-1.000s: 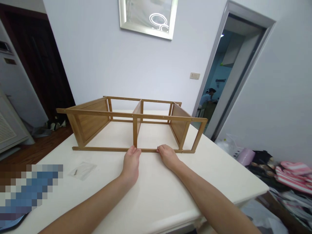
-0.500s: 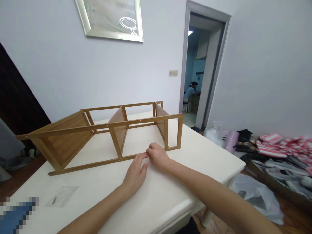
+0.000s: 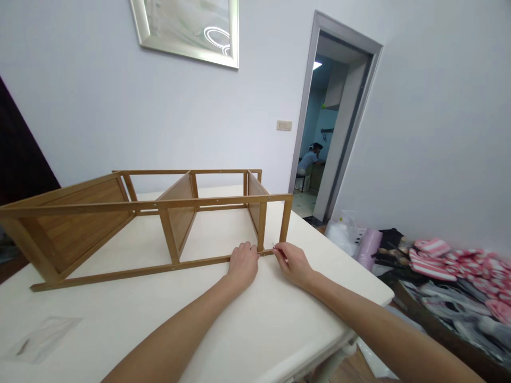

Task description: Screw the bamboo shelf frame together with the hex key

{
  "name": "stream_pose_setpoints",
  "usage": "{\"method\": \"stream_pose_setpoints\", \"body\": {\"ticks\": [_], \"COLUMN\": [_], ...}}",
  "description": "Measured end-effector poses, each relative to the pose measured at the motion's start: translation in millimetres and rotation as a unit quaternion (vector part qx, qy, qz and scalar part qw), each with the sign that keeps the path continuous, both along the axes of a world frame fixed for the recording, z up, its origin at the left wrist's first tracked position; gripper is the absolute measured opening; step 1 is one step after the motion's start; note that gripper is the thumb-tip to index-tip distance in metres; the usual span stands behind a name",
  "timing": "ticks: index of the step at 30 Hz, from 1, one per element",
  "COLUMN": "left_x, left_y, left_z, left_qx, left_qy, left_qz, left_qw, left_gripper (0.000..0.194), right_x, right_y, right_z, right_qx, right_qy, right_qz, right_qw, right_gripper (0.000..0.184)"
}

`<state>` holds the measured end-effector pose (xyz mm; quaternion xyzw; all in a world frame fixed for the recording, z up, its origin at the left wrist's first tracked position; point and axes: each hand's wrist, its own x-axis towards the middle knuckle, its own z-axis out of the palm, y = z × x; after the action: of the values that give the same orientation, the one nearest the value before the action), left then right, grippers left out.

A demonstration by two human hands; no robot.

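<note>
A bamboo shelf frame (image 3: pixel 131 208) lies on its side across the white table (image 3: pixel 247 324), with three panels between long rails. My left hand (image 3: pixel 242 264) rests with curled fingers against the near bottom rail, just left of the right-hand upright. My right hand (image 3: pixel 293 263) is at the rail's right end, its fingers pinched on a small thin tool (image 3: pixel 278 250) that touches the rail near the end post.
A small clear plastic bag (image 3: pixel 42 336) with hardware lies at the table's near left. An open doorway (image 3: pixel 333 133) at the back shows a seated person (image 3: pixel 310 158). Clothes and bags (image 3: pixel 431 260) are piled on the floor to the right. A framed picture (image 3: pixel 187 29) hangs on the wall.
Both hands slid right along the near rail, from beside the middle panel to the right end post. My view turned right, so the frame now reaches the left edge.
</note>
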<state>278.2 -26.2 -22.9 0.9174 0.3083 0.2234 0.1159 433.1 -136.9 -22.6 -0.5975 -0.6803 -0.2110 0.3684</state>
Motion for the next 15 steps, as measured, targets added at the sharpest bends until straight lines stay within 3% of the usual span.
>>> {"method": "stream_pose_setpoints", "body": {"ticks": [4, 10, 15], "left_x": [-0.6, -2.5, -4.8], "left_y": [3.4, 7.1, 10.8], "left_z": [-5.5, -4.5, -3.5], "left_qx": [0.01, -0.009, -0.025], "left_qy": [-0.009, -0.009, -0.037], "left_qz": [0.005, 0.007, -0.008], "left_qw": [1.0, 1.0, 0.999], "left_gripper": [0.021, 0.021, 0.019], "right_x": [-0.4, 4.1, 3.6], "right_y": [2.4, 0.8, -2.7], "right_z": [-1.8, 1.4, -3.1], "right_qx": [-0.049, -0.046, -0.057], "right_qy": [0.019, 0.211, 0.15], "right_qz": [0.023, -0.067, -0.048], "right_qw": [0.998, 0.974, 0.986], "right_gripper": [0.013, 0.012, 0.015]}}
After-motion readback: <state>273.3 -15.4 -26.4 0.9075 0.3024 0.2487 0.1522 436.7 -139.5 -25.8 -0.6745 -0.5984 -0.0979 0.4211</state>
